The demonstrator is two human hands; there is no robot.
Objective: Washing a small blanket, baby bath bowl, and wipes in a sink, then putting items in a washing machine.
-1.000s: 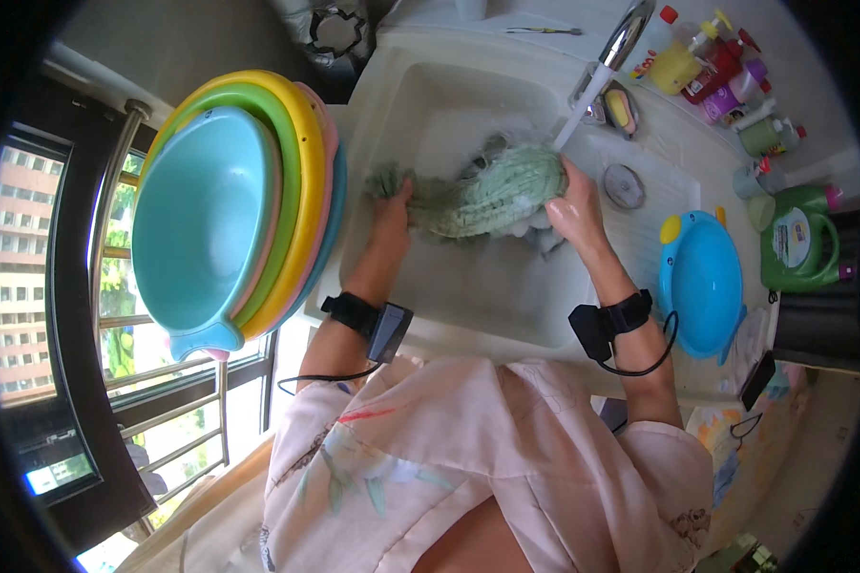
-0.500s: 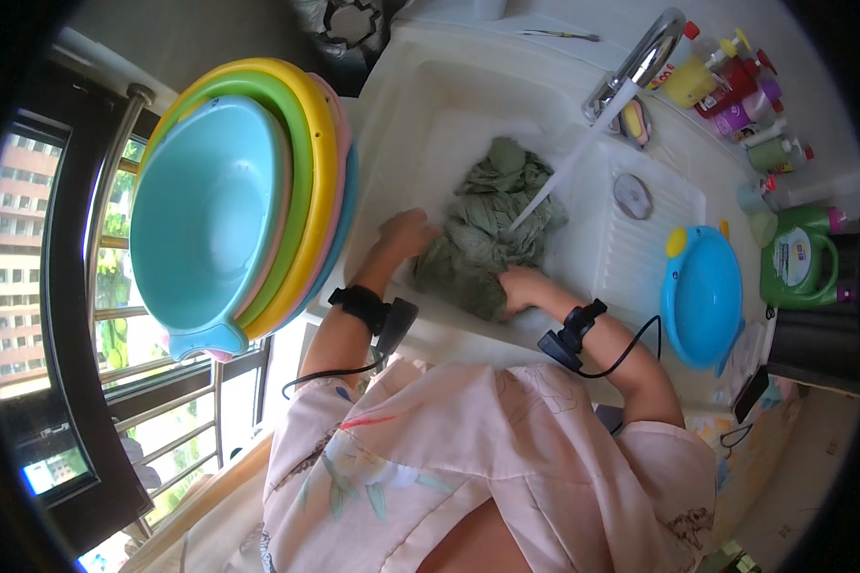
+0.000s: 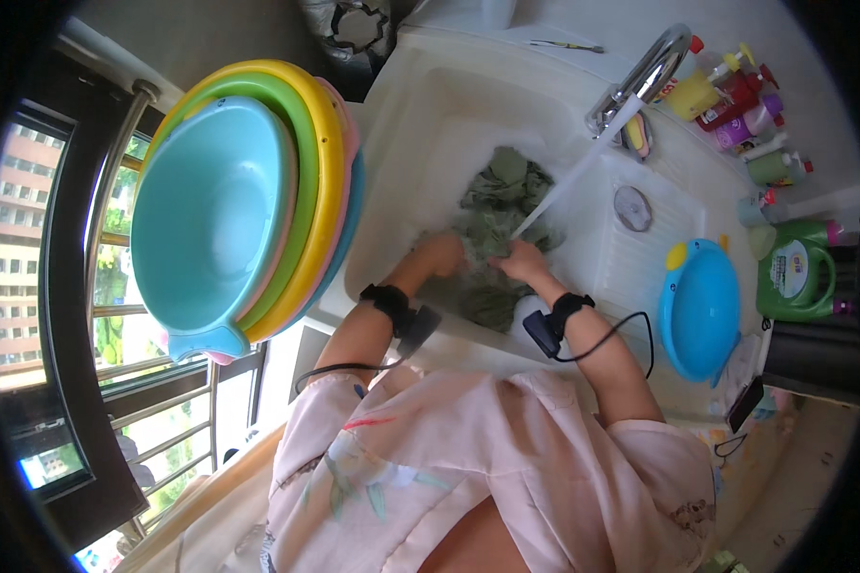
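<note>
A green cloth (image 3: pixel 508 177) lies bunched and wet in the white sink (image 3: pixel 428 115), under water (image 3: pixel 573 177) running from the tap (image 3: pixel 667 50). The left hand (image 3: pixel 440 255) is curled at the cloth's left side; the right hand (image 3: pixel 521 260), fingers drawn together, touches its middle (whether either hand has hold of it, I cannot tell). A blue basin (image 3: pixel 699 310) sits to the right.

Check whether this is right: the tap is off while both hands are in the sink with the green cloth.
The tap isn't off but running, the head view shows; the left hand and right hand are in the sink with the green cloth.
</note>
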